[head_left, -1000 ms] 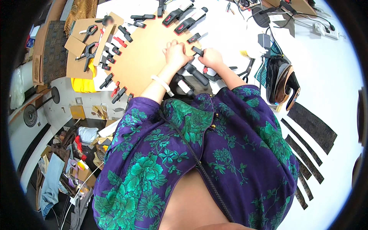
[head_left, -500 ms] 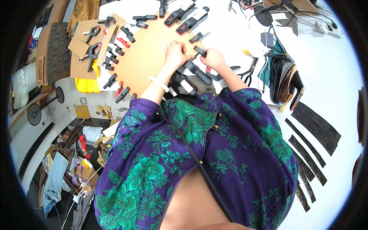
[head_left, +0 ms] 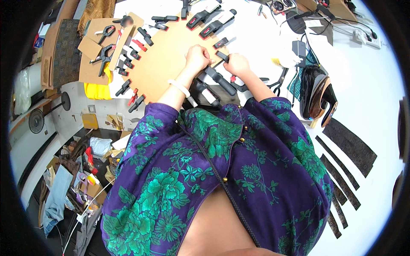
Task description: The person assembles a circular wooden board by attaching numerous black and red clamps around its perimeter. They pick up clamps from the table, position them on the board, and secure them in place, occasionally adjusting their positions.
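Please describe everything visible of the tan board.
The tan board is flat, smooth-looking and curved in outline, perhaps cardboard or fibreboard. It lies on the white table, many black, red and white clamps gripping its rim. The left hand is over its right part, apparently touching it; the right hand holds a black clamp beside its edge.

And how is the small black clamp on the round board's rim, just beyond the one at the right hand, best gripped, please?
Perhaps grip the small black clamp by its outer end, from the person's right: that end juts past the rim; the red-edged end sits on the round board.
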Demonstrator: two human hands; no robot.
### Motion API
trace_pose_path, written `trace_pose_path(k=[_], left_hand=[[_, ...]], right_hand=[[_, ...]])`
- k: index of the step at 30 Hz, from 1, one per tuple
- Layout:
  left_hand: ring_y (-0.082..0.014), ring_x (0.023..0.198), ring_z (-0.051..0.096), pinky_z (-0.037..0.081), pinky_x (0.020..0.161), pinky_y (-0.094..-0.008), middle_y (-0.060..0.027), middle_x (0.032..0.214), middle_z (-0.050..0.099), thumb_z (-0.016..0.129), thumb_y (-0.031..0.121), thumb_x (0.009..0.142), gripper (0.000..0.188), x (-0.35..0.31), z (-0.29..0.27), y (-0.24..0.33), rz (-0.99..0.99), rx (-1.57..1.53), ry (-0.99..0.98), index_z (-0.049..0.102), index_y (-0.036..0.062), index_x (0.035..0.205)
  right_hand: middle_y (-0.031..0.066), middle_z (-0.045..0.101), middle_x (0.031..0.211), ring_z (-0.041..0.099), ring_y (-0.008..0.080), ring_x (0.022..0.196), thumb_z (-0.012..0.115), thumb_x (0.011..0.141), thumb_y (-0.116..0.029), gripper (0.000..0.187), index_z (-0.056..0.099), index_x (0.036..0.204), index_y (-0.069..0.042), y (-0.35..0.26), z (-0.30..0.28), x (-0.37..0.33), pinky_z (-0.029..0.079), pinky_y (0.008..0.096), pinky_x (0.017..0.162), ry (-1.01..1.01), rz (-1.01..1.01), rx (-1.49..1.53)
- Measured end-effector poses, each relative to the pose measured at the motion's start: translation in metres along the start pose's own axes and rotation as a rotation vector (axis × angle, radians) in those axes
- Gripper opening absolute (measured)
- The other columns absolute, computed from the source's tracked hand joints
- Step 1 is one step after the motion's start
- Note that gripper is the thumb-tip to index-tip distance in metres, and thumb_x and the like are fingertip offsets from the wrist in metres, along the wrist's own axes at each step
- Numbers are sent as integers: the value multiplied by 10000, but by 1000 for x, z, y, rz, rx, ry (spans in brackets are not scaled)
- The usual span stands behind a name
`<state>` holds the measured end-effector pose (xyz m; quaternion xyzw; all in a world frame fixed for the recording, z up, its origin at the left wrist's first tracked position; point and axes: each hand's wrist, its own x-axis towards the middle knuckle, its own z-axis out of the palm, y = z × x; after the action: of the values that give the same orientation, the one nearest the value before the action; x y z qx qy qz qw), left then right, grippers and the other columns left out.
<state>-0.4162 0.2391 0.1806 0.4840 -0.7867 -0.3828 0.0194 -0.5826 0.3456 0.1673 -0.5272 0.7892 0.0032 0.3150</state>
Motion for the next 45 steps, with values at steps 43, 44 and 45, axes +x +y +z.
trace_pose_path(k=[43,44,45], left_hand=[[-113,807,587,489,715,-259,-64,933,640,513,43,957,235,0,-198,-15,495,-157,85,588,57,1179],[-126,863,599,497,767,-271,-59,946,644,512,7,932,240,-37,-189,27,563,-205,-63,595,41,1155],[-152,860,627,515,759,-291,-59,960,649,553,-11,900,248,-57,-162,29,596,-234,-131,597,28,1141]], right_hand=[[179,629,1160,629,327,1063,761,834,-247,590,519,1331,-41,-76,-127,-107,494,379,955,490,-325,572],[185,624,1187,626,330,1069,763,840,-296,660,481,1381,-45,-80,-126,-110,493,375,963,321,-368,573],[175,637,1170,632,320,1044,755,851,-354,642,513,1356,-40,-76,-111,-108,500,377,939,237,-436,526]])
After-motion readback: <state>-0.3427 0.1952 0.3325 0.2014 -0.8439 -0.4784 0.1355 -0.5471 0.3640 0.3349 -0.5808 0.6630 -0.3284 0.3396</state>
